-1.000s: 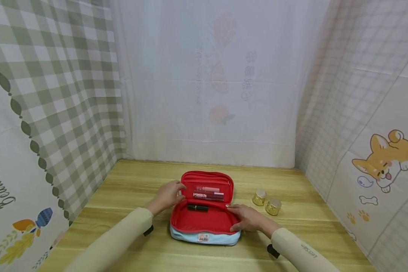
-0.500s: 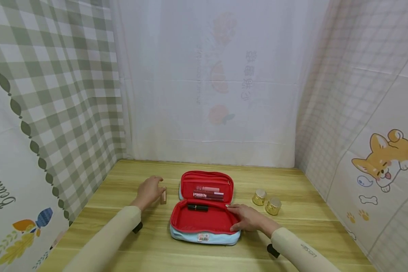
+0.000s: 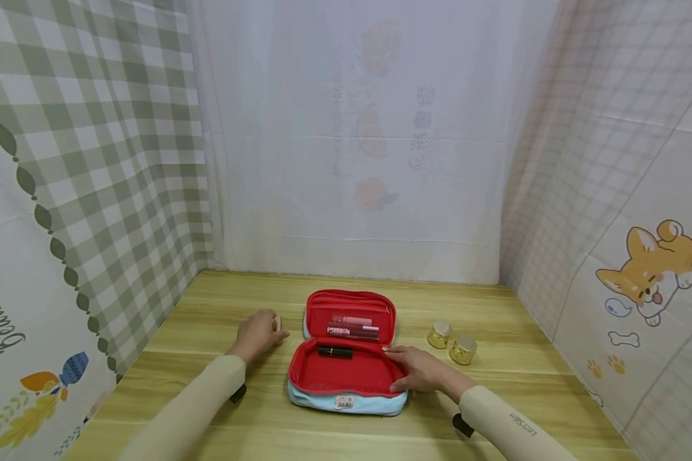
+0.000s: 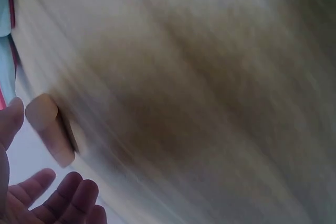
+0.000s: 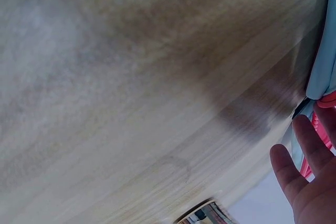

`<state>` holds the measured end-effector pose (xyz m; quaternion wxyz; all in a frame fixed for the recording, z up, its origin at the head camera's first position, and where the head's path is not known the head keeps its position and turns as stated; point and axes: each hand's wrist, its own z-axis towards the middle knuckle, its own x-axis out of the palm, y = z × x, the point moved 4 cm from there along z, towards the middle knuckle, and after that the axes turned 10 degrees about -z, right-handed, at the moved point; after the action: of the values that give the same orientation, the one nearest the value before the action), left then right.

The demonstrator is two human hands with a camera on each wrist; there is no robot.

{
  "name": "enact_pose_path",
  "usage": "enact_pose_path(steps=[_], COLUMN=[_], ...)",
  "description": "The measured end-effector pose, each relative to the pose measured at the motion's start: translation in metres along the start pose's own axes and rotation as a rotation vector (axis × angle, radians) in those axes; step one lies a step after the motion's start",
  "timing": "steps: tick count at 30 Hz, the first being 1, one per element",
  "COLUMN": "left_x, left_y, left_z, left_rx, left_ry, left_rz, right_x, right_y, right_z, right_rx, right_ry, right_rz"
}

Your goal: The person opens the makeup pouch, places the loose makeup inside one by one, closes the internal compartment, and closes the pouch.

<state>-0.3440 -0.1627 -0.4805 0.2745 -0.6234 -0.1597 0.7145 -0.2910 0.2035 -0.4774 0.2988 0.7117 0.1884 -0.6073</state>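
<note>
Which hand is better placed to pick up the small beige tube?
Probably the left hand: it is close beside the beige tube, while the right hand is at the right edge of the open case.

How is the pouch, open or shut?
The pouch is open: its lid is folded back, baring the red lining and a black tube.

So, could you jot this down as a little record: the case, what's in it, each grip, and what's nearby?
Case: open, red inside, pale blue outside
Base: holds a dark tube
Lid: reddish tubes, exact count unclear
Left grip: at a small beige tube, contact unclear
Right grip: on the case's right edge
Right of case: two gold-coloured jars
Surface: wood-grain table
</note>
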Motion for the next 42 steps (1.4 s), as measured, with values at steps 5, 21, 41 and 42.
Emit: enact_pose_path(steps=[5,21,41,42], left_x=[0.005,0.003,-0.012,-0.012], left_y=[0.002,0.005,0.000,-0.002], left_z=[-0.001,-0.001,0.005,0.006], left_rx=[0.000,0.024,0.043,0.061], left_ry=[-0.008,-0.014,-0.070,-0.068], left_rz=[0.010,0.084,-0.038,-0.034], right_x=[-0.001,-0.002,0.000,0.000], right_y=[0.002,0.001,-0.001,-0.001], right_z=[0.000,0.002,0.001,0.001], right_rx=[-0.002,0.005,0.014,0.015], right_ry=[0.006,0.013,0.006,0.006], right_rz=[-0.002,0.010,0.016,0.017])
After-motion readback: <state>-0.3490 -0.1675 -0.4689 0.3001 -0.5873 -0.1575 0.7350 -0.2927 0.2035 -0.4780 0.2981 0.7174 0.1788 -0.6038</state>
